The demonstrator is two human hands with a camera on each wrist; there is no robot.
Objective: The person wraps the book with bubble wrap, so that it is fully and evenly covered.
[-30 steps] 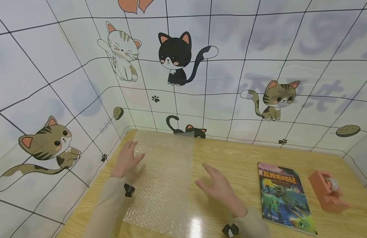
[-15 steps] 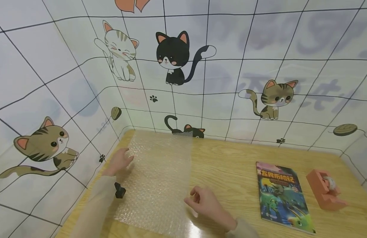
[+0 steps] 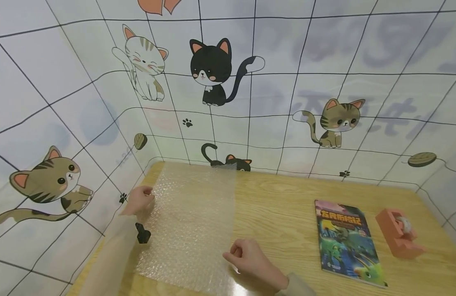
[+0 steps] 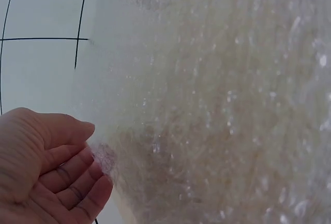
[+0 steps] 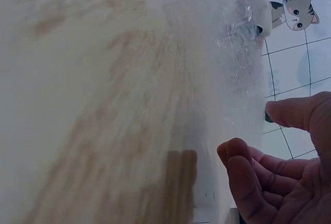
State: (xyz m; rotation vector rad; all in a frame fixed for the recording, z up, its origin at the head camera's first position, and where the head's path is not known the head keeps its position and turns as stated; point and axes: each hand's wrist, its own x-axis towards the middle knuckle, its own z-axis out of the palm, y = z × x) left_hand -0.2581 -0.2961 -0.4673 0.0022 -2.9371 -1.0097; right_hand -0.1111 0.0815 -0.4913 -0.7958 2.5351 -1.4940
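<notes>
A clear sheet of bubble wrap [image 3: 192,222] lies flat on the wooden table, its far end reaching the back wall. At its left edge is my left hand [image 3: 138,200]; in the left wrist view the thumb and curled fingers pinch the edge, which crumples beside the fingertips. My right hand [image 3: 252,263] is at the sheet's right edge, near the front. In the right wrist view its fingers curl loosely, and a gap separates the thumb from them; whether they touch the wrap is hard to tell.
To the right lies a colourful book [image 3: 348,242] with a dinosaur cover. Beside it stands an orange tape dispenser [image 3: 399,234] with a roll in it. A wall covering [image 3: 272,135] printed with cats encloses the wooden table [image 3: 276,205] at the back and sides.
Both hands have gone from spread fingers above the wrap to curled fingers at its side edges. My right hand came down and left; my left hand moved outward. The view shifted slightly right.
</notes>
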